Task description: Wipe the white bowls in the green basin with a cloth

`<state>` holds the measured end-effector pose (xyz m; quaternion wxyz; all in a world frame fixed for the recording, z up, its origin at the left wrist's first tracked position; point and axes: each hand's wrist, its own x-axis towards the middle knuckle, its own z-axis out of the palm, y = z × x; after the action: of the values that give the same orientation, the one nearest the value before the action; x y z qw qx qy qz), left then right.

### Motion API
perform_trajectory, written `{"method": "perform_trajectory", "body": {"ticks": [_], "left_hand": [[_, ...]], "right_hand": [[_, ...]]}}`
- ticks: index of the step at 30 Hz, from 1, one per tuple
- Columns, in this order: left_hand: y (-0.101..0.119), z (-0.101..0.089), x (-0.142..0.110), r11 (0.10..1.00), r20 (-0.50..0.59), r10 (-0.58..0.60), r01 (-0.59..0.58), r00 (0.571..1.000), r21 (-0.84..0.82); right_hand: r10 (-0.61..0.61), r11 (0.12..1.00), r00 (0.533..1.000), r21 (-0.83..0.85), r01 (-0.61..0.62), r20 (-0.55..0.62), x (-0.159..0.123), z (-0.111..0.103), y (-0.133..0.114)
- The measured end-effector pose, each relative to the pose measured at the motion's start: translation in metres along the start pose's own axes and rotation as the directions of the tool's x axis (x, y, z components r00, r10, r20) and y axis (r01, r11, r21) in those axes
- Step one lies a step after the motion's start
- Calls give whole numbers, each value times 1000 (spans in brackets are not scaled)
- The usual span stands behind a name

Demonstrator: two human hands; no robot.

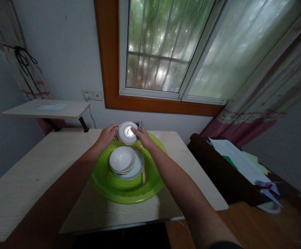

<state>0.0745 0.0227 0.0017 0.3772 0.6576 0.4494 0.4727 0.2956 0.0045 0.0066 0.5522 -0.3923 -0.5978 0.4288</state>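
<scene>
Above the far part of a green basin (129, 199), a small white bowl (126, 133) is held up, tilted, with a shiny ring on the side facing me. My left hand (108, 136) grips its left edge. On the right side, my right hand (142, 135) has its thumb against the bowl and a greyish folded cloth (140, 125) at its fingers; the other fingers are partly hidden. Inside the basin, several stacked white bowls (121, 159) rest on a white plate (139, 166). Light wooden chopsticks (143, 176) lie beside the plate.
The basin stands on a pale wooden table (36, 173). A small raised shelf (46, 109) with a paper sheet is at the back left. Wall and window (161, 52) lie behind. To the right is a dark piece of furniture (218, 166) with papers (236, 159) on it.
</scene>
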Motion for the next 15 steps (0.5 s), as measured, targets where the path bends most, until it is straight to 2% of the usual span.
{"method": "perform_trajectory", "body": {"ticks": [4, 8, 11, 15], "left_hand": [[2, 2, -4, 998, 87, 2, 3, 996, -67], [-4, 2, -3, 996, 203, 25, -8, 979, -88], [-13, 3, 2, 996, 167, 81, -73, 983, -50], [-18, 2, 5, 991, 107, 125, -130, 986, 41]], "right_hand": [[-164, 967, 986, -197, 163, 11, -1, 0, 0], [-279, 884, 957, -366, 290, 82, -5, -1, -4], [-344, 825, 928, -426, 370, 141, -8, -1, -8], [-352, 778, 918, -489, 396, 183, -9, -2, -11]]}}
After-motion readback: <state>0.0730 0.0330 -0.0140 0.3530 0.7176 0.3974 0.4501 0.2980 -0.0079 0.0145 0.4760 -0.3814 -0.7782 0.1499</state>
